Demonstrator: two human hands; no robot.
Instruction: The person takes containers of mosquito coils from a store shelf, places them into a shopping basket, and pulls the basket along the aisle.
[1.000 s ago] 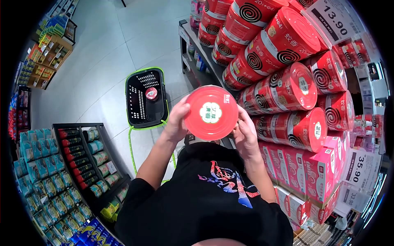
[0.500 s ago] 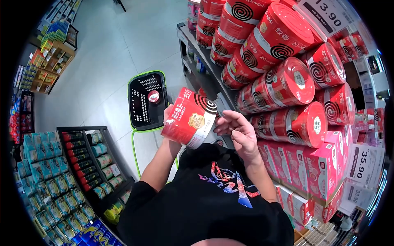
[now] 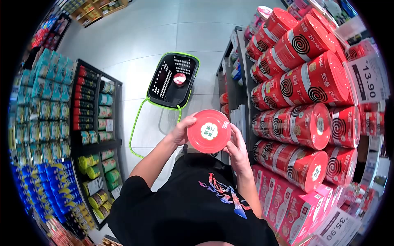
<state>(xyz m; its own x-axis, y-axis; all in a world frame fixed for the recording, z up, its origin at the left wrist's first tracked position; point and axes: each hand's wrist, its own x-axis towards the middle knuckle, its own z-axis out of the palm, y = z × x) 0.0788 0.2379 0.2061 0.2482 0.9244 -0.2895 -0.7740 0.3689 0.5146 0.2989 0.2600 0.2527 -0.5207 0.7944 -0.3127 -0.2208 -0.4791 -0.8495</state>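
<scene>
A red mosquito coil tub point(image 3: 209, 131) is held up in front of my chest, its round lid with a white flower-shaped label facing me. My left hand point(image 3: 183, 130) grips its left side, thumb by the lid's rim. On the other side, my right hand point(image 3: 238, 146) has its fingers closed round the tub's edge. The tub hides parts of the fingers. Beyond it on the floor stands a black shopping basket point(image 3: 166, 101) with a green rim and a long green handle point(image 3: 135, 123). One small red-and-white round container point(image 3: 179, 78) lies inside the basket.
Close on my right, stacked red mosquito coil tubs point(image 3: 305, 84) lie on their sides above pink boxes point(image 3: 283, 201). Price signs point(image 3: 368, 82) stick out there. To my left is a dark shelf rack point(image 3: 98, 141) of cans, beside stacked teal packs point(image 3: 49, 86).
The tub has turned from showing its printed side to showing its lid. My right hand has come from beside the tub onto it. The view has swung left.
</scene>
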